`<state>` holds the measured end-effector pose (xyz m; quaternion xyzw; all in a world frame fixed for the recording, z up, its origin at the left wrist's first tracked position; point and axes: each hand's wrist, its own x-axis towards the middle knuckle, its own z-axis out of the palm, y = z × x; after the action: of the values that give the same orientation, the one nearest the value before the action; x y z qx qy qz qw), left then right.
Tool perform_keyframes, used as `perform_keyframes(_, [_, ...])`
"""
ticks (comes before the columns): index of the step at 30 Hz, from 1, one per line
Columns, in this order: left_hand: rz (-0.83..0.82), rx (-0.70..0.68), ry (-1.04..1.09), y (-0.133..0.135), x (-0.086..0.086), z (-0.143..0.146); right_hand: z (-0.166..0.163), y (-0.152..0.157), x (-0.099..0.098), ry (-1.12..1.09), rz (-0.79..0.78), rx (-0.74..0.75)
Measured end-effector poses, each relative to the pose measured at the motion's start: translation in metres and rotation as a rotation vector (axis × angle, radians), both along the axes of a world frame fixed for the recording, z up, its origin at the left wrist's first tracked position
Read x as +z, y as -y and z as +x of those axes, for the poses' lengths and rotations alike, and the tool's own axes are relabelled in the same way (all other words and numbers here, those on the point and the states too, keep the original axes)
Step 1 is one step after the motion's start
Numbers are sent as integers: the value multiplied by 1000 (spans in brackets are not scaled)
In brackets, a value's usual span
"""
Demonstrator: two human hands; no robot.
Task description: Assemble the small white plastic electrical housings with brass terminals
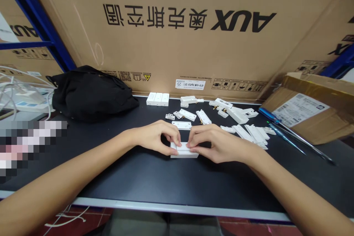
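A white rectangular plastic case [182, 150] rests on the black tabletop [155, 188] between both hands. My left hand [157, 138] grips its left end, thumb in front and fingers on top. At the other end, my right hand [214, 142] holds it with thumb and fingertips. The fingers partly cover its upper face. Just behind lies a flat white plastic plate [181, 125]. Farther back are a white plate with holes [188, 114] and another tilted one [204, 117].
Three white cases [157, 99] stand in a row at the back. More white parts [250, 134] lie at right, near screwdrivers [287, 138] and a cardboard box [306, 110]. A black bag [91, 94] sits at left. A large carton [177, 51] forms the back wall.
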<state>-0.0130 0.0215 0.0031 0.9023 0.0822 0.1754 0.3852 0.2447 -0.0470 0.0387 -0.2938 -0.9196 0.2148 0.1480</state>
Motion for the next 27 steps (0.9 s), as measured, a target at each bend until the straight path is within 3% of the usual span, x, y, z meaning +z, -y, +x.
perform_keyframes(13, [188, 17, -97, 9, 3, 1, 1, -3, -2, -15, -67, 16])
perform_keyframes(18, [260, 38, 6, 9, -5, 4, 1, -5, -3, 97, -83, -142])
perform_keyframes(22, [366, 60, 92, 7, -8, 6, 2, -6, -3, 153, -61, -174])
perform_keyframes(27, [525, 133, 179, 5, -9, 7, 4, -6, 1, 58, -162, -205])
